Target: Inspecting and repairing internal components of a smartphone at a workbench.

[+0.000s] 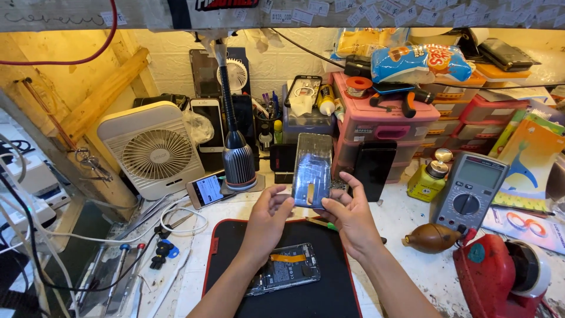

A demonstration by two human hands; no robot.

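Left hand pinches the lower left edge of the thin glossy rectangular phone panel, raised above the black work mat on the worktop; right hand grips its lower right. Best held by the edges, kept clear of the opened phone body below.

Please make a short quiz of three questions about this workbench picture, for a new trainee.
1. True or false: both hands hold the phone panel up above the black mat.
2. What lies on the black mat below the hands? A) an opened phone B) a white desk fan C) a yellow bottle
3. Fill in: the grey multimeter stands on the person's ______ side.

Key
1. True: the left hand and the right hand grip its lower end.
2. A
3. right
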